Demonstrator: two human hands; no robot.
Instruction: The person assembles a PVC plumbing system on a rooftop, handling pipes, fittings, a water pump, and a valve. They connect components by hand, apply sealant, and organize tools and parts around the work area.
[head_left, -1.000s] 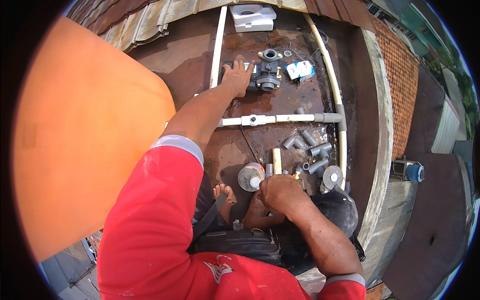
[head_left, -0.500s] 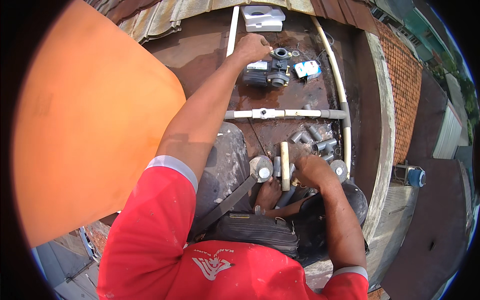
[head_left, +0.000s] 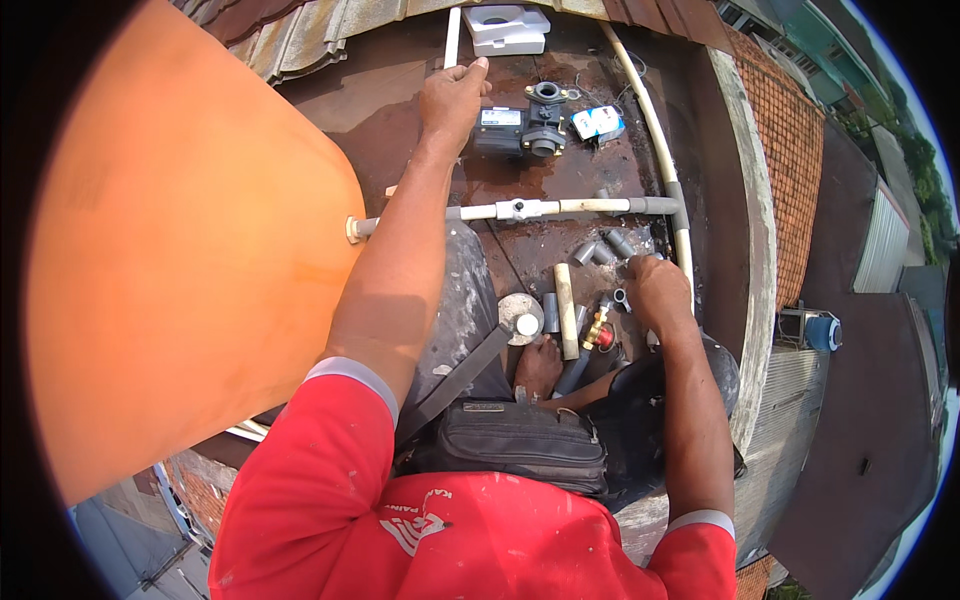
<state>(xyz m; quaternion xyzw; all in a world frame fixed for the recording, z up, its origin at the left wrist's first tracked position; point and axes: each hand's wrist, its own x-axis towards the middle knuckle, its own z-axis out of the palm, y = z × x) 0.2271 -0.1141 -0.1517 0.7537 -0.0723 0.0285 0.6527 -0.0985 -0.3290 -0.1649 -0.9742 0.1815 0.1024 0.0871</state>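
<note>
My left hand [head_left: 455,100] is closed with the thumb up, left of the black water pump [head_left: 520,130] and over the white pipe [head_left: 452,38]. Whether it holds anything is hidden. My right hand [head_left: 660,292] reaches down among the grey pipe fittings [head_left: 597,251], fingers curled; whatever they grip is out of sight. Nearer my foot lie a brass valve with a red handle [head_left: 598,330], a cream length of pipe [head_left: 567,310], a short grey pipe piece [head_left: 551,312] and a round can with a white cap [head_left: 521,318].
A large orange tank [head_left: 200,250] fills the left side. From it a pipe run with a white valve [head_left: 519,209] crosses to a long pipe [head_left: 655,125]. White foam packing [head_left: 507,30] and a small blue-white box [head_left: 598,123] lie beyond. A low wall [head_left: 745,250] borders the right.
My left hand has moved away from the pump's flange toward the left. My right hand has gone forward from the brass valve to the grey fittings, uncovering the valve. The view has shifted slightly.
</note>
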